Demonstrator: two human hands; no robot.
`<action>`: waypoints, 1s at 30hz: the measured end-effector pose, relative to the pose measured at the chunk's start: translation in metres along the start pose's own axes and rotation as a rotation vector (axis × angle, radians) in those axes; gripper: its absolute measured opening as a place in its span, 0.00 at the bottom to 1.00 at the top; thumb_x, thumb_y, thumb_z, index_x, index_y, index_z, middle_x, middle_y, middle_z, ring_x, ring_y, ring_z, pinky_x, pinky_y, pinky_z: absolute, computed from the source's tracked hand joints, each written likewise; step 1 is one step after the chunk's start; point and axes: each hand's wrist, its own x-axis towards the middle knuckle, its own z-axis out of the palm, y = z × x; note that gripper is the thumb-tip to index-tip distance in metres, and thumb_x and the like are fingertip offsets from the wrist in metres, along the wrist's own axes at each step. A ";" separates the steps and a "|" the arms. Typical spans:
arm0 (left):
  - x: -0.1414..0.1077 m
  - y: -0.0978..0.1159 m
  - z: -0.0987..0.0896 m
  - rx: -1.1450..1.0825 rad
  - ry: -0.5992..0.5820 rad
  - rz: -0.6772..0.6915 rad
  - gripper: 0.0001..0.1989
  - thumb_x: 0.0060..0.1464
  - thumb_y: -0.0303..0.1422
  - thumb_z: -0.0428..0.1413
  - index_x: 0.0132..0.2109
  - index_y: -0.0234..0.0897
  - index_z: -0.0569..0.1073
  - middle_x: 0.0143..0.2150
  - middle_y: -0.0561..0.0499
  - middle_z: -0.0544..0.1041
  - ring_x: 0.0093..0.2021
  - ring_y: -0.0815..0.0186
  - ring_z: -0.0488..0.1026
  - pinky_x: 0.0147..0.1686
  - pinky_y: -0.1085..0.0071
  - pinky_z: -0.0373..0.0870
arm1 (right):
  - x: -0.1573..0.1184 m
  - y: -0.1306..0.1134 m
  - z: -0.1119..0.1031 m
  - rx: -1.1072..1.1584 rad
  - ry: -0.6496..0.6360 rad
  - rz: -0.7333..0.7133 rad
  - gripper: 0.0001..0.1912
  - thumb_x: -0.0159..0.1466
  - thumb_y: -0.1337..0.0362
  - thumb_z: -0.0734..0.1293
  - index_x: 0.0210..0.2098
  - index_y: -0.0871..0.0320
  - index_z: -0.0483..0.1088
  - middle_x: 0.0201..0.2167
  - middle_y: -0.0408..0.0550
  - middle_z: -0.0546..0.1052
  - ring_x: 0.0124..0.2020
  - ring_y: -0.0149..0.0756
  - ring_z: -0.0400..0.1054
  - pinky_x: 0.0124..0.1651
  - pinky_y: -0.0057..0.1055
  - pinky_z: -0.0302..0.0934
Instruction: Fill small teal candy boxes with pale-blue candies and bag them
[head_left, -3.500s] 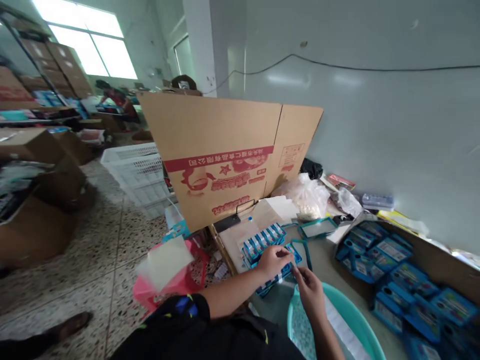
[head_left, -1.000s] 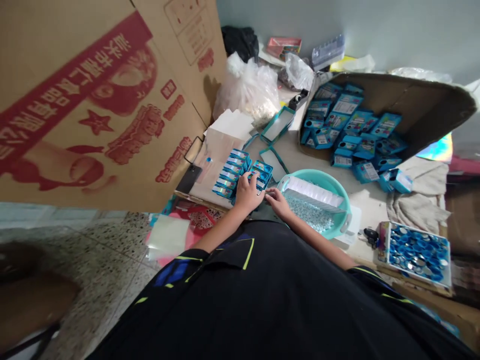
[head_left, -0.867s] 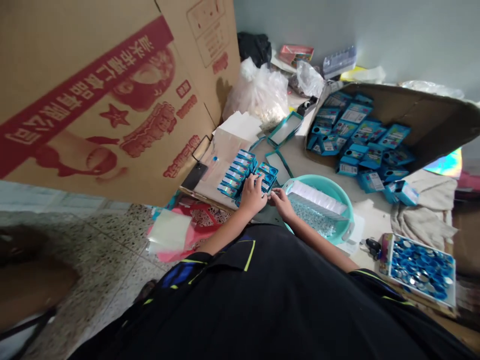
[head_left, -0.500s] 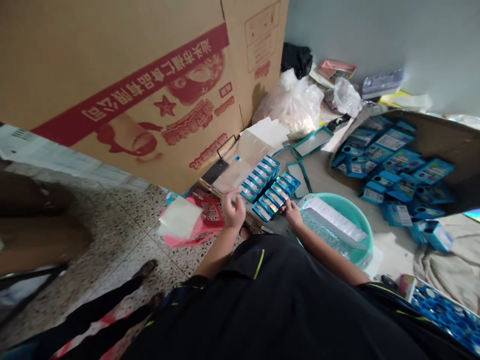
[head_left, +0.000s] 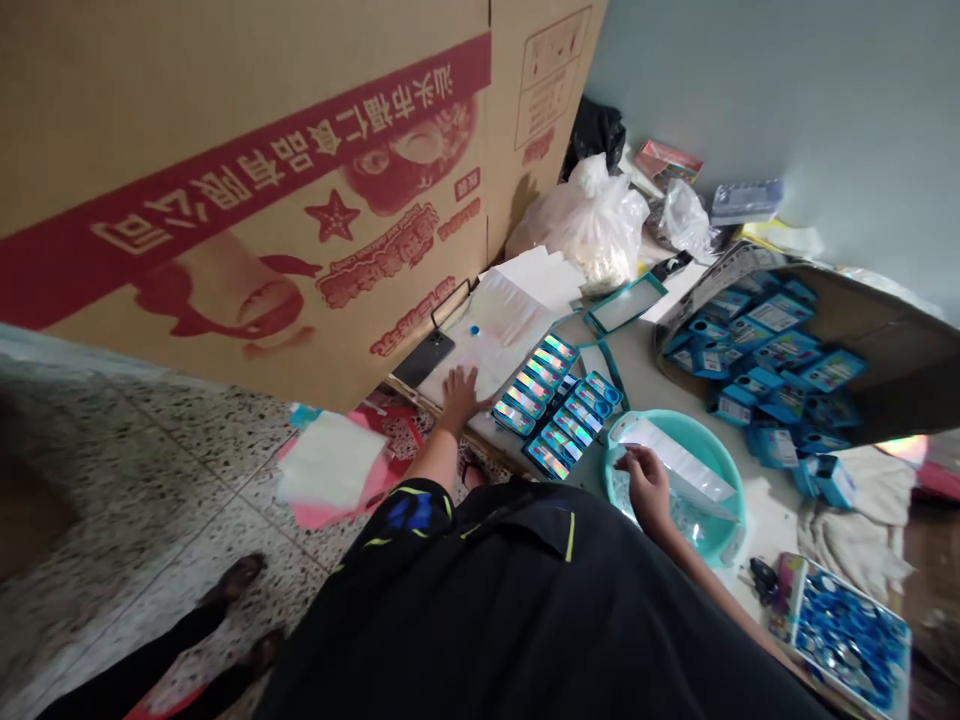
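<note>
My left hand (head_left: 460,400) lies with its fingers spread at the table's front edge, beside a row of shiny blue boxes (head_left: 534,385). Another row of blue boxes (head_left: 574,425) stands just right of it. Over the left part of a turquoise basin (head_left: 731,455), my right hand (head_left: 646,480) has its fingers bent together; whatever they may hold is too small to make out. A white folded strip (head_left: 679,460) lies across the basin, above small clear pieces.
A large cardboard box (head_left: 300,230) stands at the left. A phone (head_left: 424,358) lies near it. At the right are a carton of blue boxes (head_left: 892,350) and a tray of blue rings (head_left: 851,640). A person's legs (head_left: 150,640) show at lower left.
My right hand has moved from the blue boxes to over the basin. My left hand has opened and come down flat at the table edge. The view has shifted.
</note>
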 end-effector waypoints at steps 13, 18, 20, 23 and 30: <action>0.015 -0.016 0.003 0.051 0.037 0.050 0.13 0.62 0.29 0.58 0.52 0.30 0.78 0.60 0.33 0.75 0.62 0.47 0.68 0.64 0.45 0.56 | -0.032 0.021 0.009 0.129 0.335 0.189 0.23 0.55 0.47 0.73 0.40 0.58 0.72 0.27 0.39 0.75 0.29 0.33 0.73 0.37 0.35 0.70; 0.044 0.004 -0.029 -0.057 0.216 0.097 0.14 0.60 0.24 0.52 0.49 0.30 0.78 0.51 0.38 0.81 0.54 0.57 0.76 0.59 0.62 0.68 | -0.017 0.006 0.005 0.105 0.392 0.084 0.20 0.56 0.52 0.71 0.43 0.57 0.70 0.29 0.39 0.75 0.30 0.32 0.73 0.39 0.35 0.69; 0.052 0.019 -0.043 -0.143 0.346 0.118 0.16 0.56 0.21 0.52 0.49 0.30 0.78 0.51 0.38 0.81 0.54 0.57 0.77 0.58 0.64 0.69 | -0.013 0.002 0.000 0.104 0.411 0.058 0.21 0.55 0.53 0.71 0.44 0.56 0.69 0.29 0.38 0.74 0.29 0.32 0.72 0.39 0.35 0.69; 0.057 0.049 -0.062 -0.282 0.444 0.190 0.17 0.52 0.20 0.53 0.47 0.31 0.79 0.46 0.40 0.82 0.50 0.58 0.79 0.57 0.64 0.72 | -0.012 -0.001 -0.007 0.097 0.427 0.062 0.21 0.54 0.53 0.70 0.44 0.56 0.68 0.29 0.38 0.74 0.29 0.33 0.72 0.39 0.35 0.67; 0.044 0.148 -0.106 -0.383 0.709 0.468 0.17 0.62 0.33 0.54 0.55 0.32 0.77 0.52 0.38 0.79 0.56 0.57 0.76 0.59 0.62 0.71 | -0.015 -0.017 -0.020 0.061 0.360 -0.021 0.23 0.55 0.52 0.71 0.46 0.55 0.68 0.31 0.41 0.74 0.32 0.37 0.73 0.43 0.40 0.67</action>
